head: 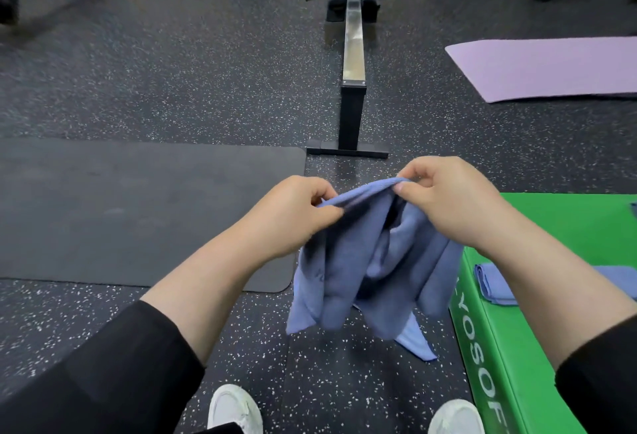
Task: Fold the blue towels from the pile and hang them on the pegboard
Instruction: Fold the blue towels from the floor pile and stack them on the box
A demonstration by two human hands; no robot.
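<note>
Speckled black rubber gym floor [206, 88]; on it, flat dark grey exercise mat [138, 209] at left, black rowing machine with a steel rail [353, 64] straight ahead, lilac yoga mat [551, 68] at far right. Green padded box with white lettering [510, 347] at lower right, bearing a folded blue towel [496, 283] on top. Crumpled blue cloth towel [372, 261] hanging in mid-air above the floor, upper edge pinched by left hand [296, 213] and right hand [455, 199], close together. White shoes [234, 409] below.
</note>
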